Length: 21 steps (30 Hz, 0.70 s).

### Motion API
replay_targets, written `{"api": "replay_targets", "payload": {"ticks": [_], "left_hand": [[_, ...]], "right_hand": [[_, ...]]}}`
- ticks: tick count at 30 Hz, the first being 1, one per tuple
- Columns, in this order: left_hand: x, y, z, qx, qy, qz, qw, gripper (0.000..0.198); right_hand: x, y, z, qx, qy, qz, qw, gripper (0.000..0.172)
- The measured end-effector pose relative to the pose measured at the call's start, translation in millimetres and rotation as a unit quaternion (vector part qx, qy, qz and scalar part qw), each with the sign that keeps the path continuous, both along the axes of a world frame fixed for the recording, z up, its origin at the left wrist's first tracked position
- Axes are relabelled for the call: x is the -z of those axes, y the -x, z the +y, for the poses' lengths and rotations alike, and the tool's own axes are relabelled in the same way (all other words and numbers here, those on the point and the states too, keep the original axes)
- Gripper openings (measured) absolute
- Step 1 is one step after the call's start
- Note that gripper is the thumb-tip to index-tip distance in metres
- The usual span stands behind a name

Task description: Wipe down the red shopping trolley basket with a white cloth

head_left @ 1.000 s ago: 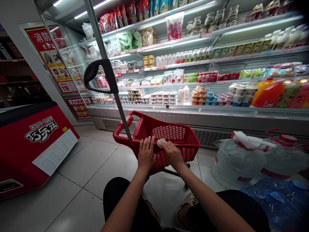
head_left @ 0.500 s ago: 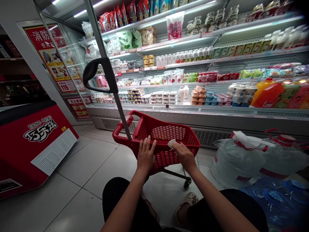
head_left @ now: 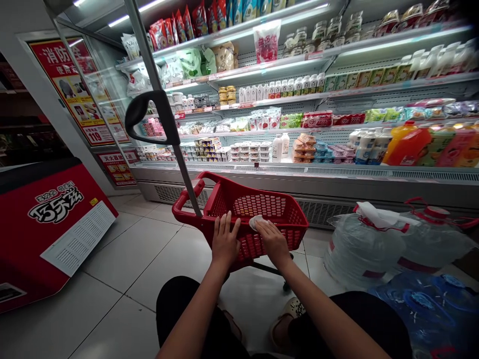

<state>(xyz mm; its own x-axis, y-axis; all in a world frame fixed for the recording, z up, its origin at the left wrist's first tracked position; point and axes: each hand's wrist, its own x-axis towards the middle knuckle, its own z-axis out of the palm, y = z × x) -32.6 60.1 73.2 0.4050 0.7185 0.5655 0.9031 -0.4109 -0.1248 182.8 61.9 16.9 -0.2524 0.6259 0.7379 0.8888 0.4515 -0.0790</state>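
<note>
A red plastic shopping basket cart on wheels stands in front of my knees, with a grey pole and black handle rising at its left end. My left hand lies with fingers spread on the near side of the cart, just below the rim. Along the same rim, to the right, my right hand presses a white cloth against the edge with its fingertips. The fingers of that hand lie close together, partly over the cloth. Both hands are near each other.
Behind the cart runs a lit refrigerated shelf full of bottles, cups and packets. A red freezer chest stands at the left. Large wrapped water bottles and blue bottles sit on the floor at the right.
My right hand has slid the white cloth left along the rim, closer to my left hand. My left hand stays on the cart side. The view has shifted slightly.
</note>
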Motion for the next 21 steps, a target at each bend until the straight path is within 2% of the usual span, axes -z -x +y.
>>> {"api": "replay_targets", "payload": {"ticks": [2, 4, 7, 11, 14, 17, 21], "left_hand": [[-0.1, 4, 0, 0.003, 0.002, 0.009, 1.0, 0.08], [-0.1, 7, 0, 0.008, 0.005, 0.019, 1.0, 0.081], [0.1, 10, 1, 0.012, 0.006, 0.029, 1.0, 0.082], [1.2, 8, 2, 0.015, 0.003, 0.021, 1.0, 0.081], [1.3, 5, 3, 0.014, 0.001, 0.012, 1.0, 0.079], [-0.1, 2, 4, 0.015, 0.004, 0.004, 1.0, 0.077], [-3.3, 2, 6, 0.022, 0.012, -0.001, 1.0, 0.078]], "right_hand": [[-4.4, 9, 1, -0.016, -0.002, -0.006, 1.0, 0.062], [-3.5, 0, 1, -0.02, -0.011, -0.012, 1.0, 0.06], [6.5, -40, -2, 0.001, -0.023, -0.015, 1.0, 0.058], [27.2, -111, -9, 0.069, -0.016, -0.003, 0.997, 0.055], [40.5, -146, -12, 0.122, -0.017, 0.03, 0.992, 0.052], [44.4, -146, -12, 0.142, -0.012, 0.056, 0.988, 0.052], [30.9, -92, -8, 0.106, -0.012, 0.043, 0.993, 0.056]]}}
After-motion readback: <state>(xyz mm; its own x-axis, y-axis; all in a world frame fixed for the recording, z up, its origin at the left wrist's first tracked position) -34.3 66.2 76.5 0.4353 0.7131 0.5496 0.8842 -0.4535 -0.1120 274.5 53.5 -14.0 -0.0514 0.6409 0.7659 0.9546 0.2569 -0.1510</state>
